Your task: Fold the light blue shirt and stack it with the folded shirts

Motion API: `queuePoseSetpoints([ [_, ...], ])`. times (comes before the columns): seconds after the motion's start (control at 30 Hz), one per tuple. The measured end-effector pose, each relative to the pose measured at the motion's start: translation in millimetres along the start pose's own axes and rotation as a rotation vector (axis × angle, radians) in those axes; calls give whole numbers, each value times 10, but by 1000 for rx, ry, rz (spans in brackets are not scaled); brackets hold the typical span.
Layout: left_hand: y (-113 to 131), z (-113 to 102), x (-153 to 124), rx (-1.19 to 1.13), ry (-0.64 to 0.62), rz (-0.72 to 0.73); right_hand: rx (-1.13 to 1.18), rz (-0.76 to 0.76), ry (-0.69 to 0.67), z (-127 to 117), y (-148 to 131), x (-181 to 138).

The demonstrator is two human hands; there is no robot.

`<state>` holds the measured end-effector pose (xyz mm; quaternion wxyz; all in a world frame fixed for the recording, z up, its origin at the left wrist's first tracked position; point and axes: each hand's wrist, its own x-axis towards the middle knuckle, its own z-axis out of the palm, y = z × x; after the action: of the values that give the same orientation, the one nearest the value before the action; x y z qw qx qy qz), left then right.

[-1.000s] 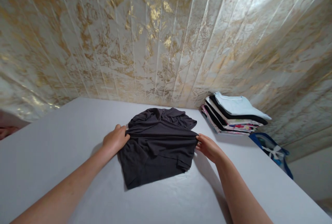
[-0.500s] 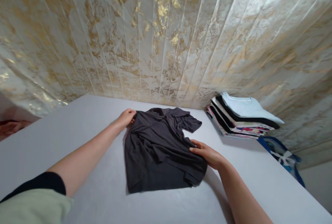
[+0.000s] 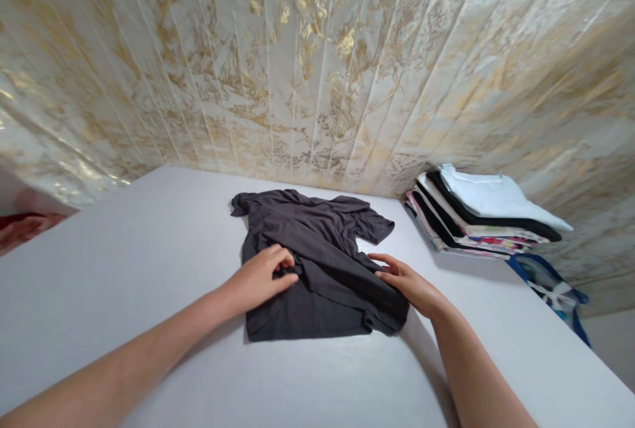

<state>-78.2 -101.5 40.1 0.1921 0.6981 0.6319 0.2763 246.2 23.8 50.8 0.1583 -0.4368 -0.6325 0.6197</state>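
- Spread in the middle of the frame, on the white table: a dark grey T-shirt, rumpled, with its hem toward the bottom of the frame and its neckline near the upper middle.
- Long axis running from upper to lower frame, roughly; sleeves out toward upper left and upper right.
- Across the body, a loose fold slanting from middle left down to lower right, between both hands.
- Over the cloth itself, left of the frame's centre: the left hand, with curled fingers and a narrow gap between thumb and forefinger, against a small bunch of fabric. Cannot tell whether pinched or merely touched.
- At the shirt's right edge, right of centre: the right hand, with thumb and forefinger loosely parted at the cloth. Cannot tell whether any fabric is caught under the hidden fingers.
- From the left fingers, most of the shirt lying up and to the right; from the right fingers, nearly all to the left.
- Nearer the hem's left part, the left hand; nearer the lower-right corner, the right.
- Well apart, upper right: a stack of folded clothes.
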Motion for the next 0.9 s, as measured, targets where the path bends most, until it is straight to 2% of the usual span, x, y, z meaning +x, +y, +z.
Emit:
queuePoseSetpoints([
  [0.07, 139, 110, -130, 96, -15, 43, 1, -4, 4, -13, 3, 2],
  [0.13, 141, 132, -165, 122, 2, 10, -23, -13, 28, -34, 15, 7],
  [0.27, -4, 16, -62, -19, 7, -88, -97, -19, 91, -88, 53, 21],
  [0.47, 30, -175, 10, -65, 193, -114, -139, -33, 103, -126, 57, 17],
  [0.6, 23, -118, -38, 88, 142, -43, -137, -34, 96, -116, 37, 0],
  [0.77, -9, -159, -53, 187, 23, -62, -133, -9, 56, -124, 30, -18],
  [0.83, 28, -262, -38, 139, 54, -51, -126, -8, 39, -129, 30, -21],
  [0.9, 80, -370, -26, 52, 152, -28, -125, -16, 38, -130, 31, -19],
])
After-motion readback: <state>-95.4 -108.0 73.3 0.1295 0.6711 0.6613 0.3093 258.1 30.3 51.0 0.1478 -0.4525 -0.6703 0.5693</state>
